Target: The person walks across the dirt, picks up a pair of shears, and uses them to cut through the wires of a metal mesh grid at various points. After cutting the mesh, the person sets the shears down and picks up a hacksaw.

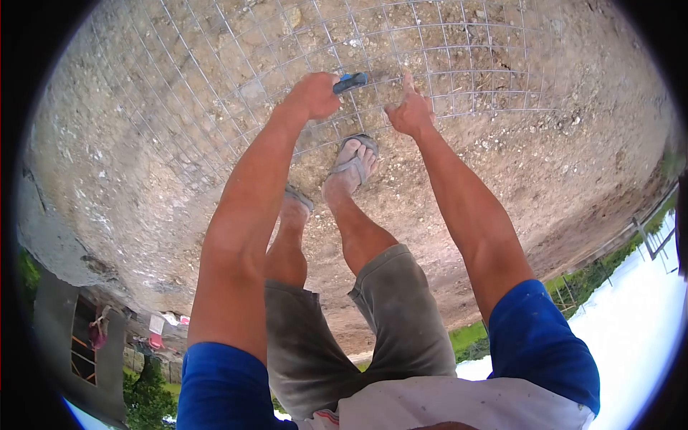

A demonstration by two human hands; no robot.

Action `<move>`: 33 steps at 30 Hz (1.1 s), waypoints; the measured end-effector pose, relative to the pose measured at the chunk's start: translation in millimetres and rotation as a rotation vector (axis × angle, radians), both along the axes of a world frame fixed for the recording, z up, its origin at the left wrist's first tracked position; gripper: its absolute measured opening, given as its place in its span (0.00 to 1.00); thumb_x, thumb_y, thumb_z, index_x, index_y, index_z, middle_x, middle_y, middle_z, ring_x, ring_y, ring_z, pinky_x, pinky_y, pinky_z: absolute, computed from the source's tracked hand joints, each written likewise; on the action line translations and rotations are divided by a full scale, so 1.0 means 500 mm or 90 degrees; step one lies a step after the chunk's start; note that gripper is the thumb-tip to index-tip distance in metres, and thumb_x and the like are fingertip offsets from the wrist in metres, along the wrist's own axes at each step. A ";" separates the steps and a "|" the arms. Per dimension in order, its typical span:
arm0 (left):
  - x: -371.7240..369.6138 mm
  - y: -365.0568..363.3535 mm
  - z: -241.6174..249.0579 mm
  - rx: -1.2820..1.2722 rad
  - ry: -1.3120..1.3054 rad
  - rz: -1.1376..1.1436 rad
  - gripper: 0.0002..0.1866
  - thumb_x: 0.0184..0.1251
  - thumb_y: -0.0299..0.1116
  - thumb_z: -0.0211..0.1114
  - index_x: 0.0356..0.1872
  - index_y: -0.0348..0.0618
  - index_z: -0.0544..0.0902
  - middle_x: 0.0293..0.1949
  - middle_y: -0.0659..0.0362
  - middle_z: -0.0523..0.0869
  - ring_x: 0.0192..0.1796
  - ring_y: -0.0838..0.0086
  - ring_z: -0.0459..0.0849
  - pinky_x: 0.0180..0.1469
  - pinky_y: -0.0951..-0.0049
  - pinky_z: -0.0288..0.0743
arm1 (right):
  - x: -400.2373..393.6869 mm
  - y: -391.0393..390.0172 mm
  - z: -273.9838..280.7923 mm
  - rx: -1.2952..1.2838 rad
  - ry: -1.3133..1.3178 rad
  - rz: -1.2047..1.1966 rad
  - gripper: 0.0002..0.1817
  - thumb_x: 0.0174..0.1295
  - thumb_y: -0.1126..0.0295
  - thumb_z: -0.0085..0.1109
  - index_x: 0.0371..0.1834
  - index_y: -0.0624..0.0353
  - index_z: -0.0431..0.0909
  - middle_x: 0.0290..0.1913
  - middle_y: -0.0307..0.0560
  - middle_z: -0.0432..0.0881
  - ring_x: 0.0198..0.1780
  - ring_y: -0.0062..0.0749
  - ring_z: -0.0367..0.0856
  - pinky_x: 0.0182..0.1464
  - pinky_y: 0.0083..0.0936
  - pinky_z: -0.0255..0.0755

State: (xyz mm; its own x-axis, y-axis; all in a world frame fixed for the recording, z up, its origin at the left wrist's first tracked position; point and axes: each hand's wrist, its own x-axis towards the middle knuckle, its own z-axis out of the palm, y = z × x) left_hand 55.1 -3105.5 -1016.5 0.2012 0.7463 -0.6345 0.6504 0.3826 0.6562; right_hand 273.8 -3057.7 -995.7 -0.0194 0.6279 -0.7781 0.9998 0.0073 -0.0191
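Observation:
I am bent far over, looking back past my own legs at a wire mesh (459, 64) lying on stony ground. My left hand (312, 95) is closed around a blue-handled tool (350, 82) and holds its tip at the mesh. My right hand (410, 112) is just beside it, touching the mesh wires with one finger stretched out and nothing in its grip. Both hands are just beyond my sandalled feet (355, 161), which stand on the mesh.
Bare dirt and gravel (573, 179) surround the mesh. At the frame's lower edge, seen upside down, are a building with hanging cloth (93, 330), green plants (580, 279) and a fence (648, 229).

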 end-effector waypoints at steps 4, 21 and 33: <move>-0.002 0.007 0.020 -0.043 -0.016 0.016 0.19 0.51 0.27 0.56 0.46 0.36 0.80 0.36 0.38 0.82 0.42 0.46 0.81 0.46 0.56 0.74 | 0.043 0.015 -0.085 -0.060 -0.047 0.169 0.54 0.56 0.53 0.63 0.77 0.51 0.34 0.67 0.55 0.68 0.70 0.44 0.62 0.71 0.39 0.49; 0.012 0.002 0.009 -0.005 0.031 0.014 0.23 0.50 0.28 0.56 0.52 0.38 0.79 0.40 0.39 0.82 0.45 0.47 0.81 0.50 0.56 0.74 | 0.022 0.013 -0.067 -0.005 -0.002 0.099 0.55 0.54 0.48 0.63 0.76 0.56 0.37 0.62 0.54 0.75 0.66 0.43 0.69 0.66 0.40 0.58; -0.219 -0.337 0.381 -0.127 0.182 0.161 0.29 0.50 0.42 0.71 0.52 0.38 0.73 0.51 0.43 0.79 0.57 0.47 0.74 0.59 0.55 0.68 | 0.241 -0.184 0.415 -0.180 -0.144 0.107 0.43 0.57 0.53 0.62 0.75 0.38 0.50 0.73 0.52 0.55 0.73 0.64 0.49 0.67 0.67 0.45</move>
